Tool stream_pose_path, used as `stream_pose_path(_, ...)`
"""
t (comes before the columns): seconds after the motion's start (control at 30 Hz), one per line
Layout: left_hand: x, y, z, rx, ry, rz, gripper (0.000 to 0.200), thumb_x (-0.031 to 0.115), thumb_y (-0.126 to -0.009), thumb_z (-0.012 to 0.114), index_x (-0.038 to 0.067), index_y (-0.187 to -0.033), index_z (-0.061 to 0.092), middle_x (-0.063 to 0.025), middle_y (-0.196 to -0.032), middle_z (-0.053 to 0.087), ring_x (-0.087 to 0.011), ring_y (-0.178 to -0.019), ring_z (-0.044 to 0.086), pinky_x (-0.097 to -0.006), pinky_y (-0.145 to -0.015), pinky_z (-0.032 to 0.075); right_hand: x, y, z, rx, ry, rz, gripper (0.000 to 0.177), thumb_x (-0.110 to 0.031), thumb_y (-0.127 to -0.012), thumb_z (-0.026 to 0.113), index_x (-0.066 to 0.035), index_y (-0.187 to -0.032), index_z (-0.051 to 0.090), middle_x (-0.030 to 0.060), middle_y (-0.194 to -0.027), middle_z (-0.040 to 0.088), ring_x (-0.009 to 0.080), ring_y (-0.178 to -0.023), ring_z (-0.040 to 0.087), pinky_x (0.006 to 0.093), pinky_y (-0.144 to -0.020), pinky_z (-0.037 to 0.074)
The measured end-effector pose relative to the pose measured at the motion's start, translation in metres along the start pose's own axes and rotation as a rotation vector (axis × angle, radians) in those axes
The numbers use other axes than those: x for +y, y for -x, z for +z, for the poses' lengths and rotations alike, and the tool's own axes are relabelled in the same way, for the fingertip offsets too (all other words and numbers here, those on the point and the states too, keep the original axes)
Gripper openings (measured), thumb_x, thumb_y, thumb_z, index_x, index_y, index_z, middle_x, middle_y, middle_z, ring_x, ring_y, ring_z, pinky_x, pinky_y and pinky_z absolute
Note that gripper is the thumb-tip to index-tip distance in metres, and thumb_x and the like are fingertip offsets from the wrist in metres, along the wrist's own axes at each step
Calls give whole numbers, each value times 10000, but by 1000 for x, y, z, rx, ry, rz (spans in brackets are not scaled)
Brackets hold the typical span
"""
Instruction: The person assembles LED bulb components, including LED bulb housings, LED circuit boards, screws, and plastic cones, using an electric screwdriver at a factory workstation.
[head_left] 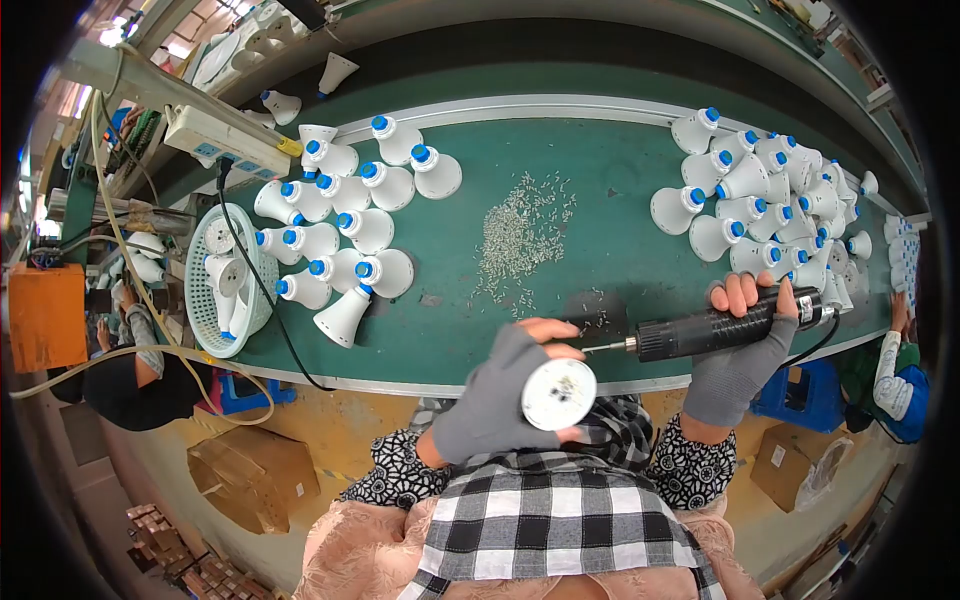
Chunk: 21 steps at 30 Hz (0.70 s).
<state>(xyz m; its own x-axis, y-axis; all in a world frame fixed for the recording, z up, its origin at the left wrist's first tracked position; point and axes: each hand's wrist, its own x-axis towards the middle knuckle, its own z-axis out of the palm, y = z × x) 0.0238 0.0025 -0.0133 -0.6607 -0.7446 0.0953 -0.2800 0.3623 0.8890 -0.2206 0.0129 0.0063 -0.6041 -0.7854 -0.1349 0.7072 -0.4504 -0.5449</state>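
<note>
My left hand [500, 390], in a grey fingerless glove, is wrapped round a white part whose round disc face [559, 394] is turned up. Its thumb and index finger are by the tip of the driver bit. In my right hand [745, 350], also gloved, lies a black electric screwdriver [690, 334], pointing left. A pile of small screws [522, 236] is spread on the green table [600, 160] beyond my hands. White cone-shaped parts with blue caps stand or lie at the left [437, 172] and in a denser group at the right [715, 238].
A pale green basket [262, 262] with white parts is at the left, beside a power strip [225, 142] and a hanging black cable [262, 285]. Co-workers [135, 375] [895, 385] sit at both sides. Cardboard boxes [255, 480] [800, 465] stand on the floor.
</note>
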Motion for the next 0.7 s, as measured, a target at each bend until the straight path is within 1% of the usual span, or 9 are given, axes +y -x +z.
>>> stream_pose_path(0.1, -11, 11, -9, 169, 73, -165, 629, 262, -608, 867, 41, -1126, 589, -138, -1293, 495, -266, -1195, 491, -359, -990, 416, 9, -1, -5, 62, 158, -143, 175, -245, -943, 525, -76, -917, 489, 31, -750, 450, 141, -665, 448, 306, -674, 403)
stream_pose_path(0.13, -21, 15, -9, 231, 120, -211, 689, 272, -607, 869, 68, -1188, 560, -106, -1249, 540, -223, -1121, 565, -338, -933, 465, 15, -1, -8, 63, 209, -170, 172, -241, -938, 526, -77, -913, 483, 32, -752, 455, 145, -672, 454, 312, -680, 405)
stream_pose_path(0.23, -26, 27, -9, 302, 340, -486, 704, 252, -616, 865, 70, -1213, 539, -71, -1144, 608, -167, -1044, 607, -301, -891, 489, 39, -2, -17, 60, 324, -214, 182, -247, -935, 519, -80, -884, 467, 32, -758, 460, 153, -691, 461, 325, -706, 406)
stream_pose_path(0.27, -27, 27, -9, 306, 310, -468, 719, 244, -631, 859, 68, -1237, 516, -49, -1079, 635, -137, -1004, 615, -286, -880, 493, 45, -2, -20, 58, 338, -205, 200, -261, -941, 511, -83, -865, 463, 30, -759, 455, 153, -698, 458, 327, -721, 404)
stream_pose_path(0.43, -21, 24, -5, 244, 392, -513, 713, 229, -644, 853, 62, -1245, 508, -51, -1111, 619, -127, -1018, 598, -285, -894, 485, 71, -7, -26, 56, 405, -202, 220, -264, -960, 496, -83, -842, 456, 26, -748, 454, 152, -692, 462, 332, -725, 406)
stream_pose_path(0.47, -21, 24, -4, 232, 406, -520, 711, 226, -647, 852, 61, -1245, 506, -51, -1114, 617, -125, -1020, 595, -284, -897, 484, 74, -10, -29, 60, 362, -219, 157, -190, -887, 568, -61, -925, 486, 49, -722, 478, 176, -658, 508, 345, -667, 449)
stream_pose_path(0.57, -25, 26, -1, 222, 388, -503, 707, 229, -651, 853, 60, -1243, 507, -51, -1115, 620, -122, -1024, 593, -284, -902, 483, 80, -11, -30, 81, 370, -190, 156, -191, -890, 572, -61, -922, 490, 48, -721, 480, 176, -657, 511, 350, -670, 452)
stream_pose_path(0.67, -22, 23, -4, 195, 369, -489, 687, 242, -645, 857, 71, -1222, 524, -60, -1125, 611, -161, -1033, 601, -298, -915, 478, 80, -11, -31, 82, 402, -184, 163, -204, -901, 577, -64, -919, 494, 46, -730, 486, 172, -668, 514, 348, -681, 450)
stream_pose_path(0.7, -24, 21, -5, 168, 269, -407, 676, 245, -642, 856, 78, -1211, 532, -69, -1159, 592, -184, -1061, 588, -313, -923, 476, 79, -11, -31, 98, 383, -171, 166, -212, -908, 573, -66, -918, 495, 45, -734, 484, 170, -672, 509, 345, -686, 448)
